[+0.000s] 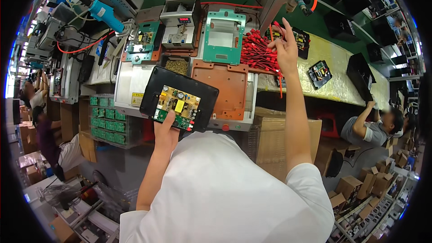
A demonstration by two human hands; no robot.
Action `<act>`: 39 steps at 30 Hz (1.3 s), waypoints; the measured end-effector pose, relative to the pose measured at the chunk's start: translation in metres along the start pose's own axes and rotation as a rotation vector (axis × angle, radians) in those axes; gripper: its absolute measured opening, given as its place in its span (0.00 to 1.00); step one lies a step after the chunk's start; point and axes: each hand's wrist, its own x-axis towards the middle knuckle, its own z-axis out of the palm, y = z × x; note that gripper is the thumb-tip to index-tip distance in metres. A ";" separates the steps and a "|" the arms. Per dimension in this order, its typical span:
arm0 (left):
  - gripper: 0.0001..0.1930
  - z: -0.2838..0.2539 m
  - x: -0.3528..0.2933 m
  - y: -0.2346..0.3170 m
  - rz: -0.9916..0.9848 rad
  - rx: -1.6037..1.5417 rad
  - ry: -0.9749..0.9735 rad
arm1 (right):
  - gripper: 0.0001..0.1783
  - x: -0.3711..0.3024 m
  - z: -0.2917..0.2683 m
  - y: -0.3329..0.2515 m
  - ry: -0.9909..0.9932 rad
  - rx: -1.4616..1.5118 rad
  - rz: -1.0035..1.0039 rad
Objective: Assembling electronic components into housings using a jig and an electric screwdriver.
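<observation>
My left hand (165, 137) grips the near edge of a black plastic casing (204, 101), its thumb over the rim. Inside that casing sits a tan and green circuit board (177, 103) with a yellow transformer and red connectors. My right hand (285, 47) is raised at the right of a pile of red cables (258, 51). Its index finger stretches upward and the thumb stands apart, with no cable plainly gripped. An orange-brown fixture base (220, 92) lies beyond the casing, with a green frame plate (223, 56) upright behind it.
A tray of small screws (177, 66) sits before a metal screw feeder (180, 18). At left hangs a blue electric screwdriver (105, 15). Green boards (108, 119) fill a clear tray. Another cased board (320, 74) lies on the yellowish bench, where a co-worker (371, 126) reaches toward black casings.
</observation>
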 end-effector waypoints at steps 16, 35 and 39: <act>0.26 0.047 0.017 -0.001 0.157 0.102 -0.110 | 0.10 -0.099 0.044 -0.092 -0.244 0.098 0.247; 0.23 0.038 -0.007 0.004 0.697 0.889 -0.294 | 0.07 -0.123 0.088 -0.096 -0.326 -0.244 -0.211; 0.24 0.023 0.002 0.009 0.482 0.763 -0.109 | 0.07 -0.131 0.109 -0.071 -0.337 -0.208 -0.114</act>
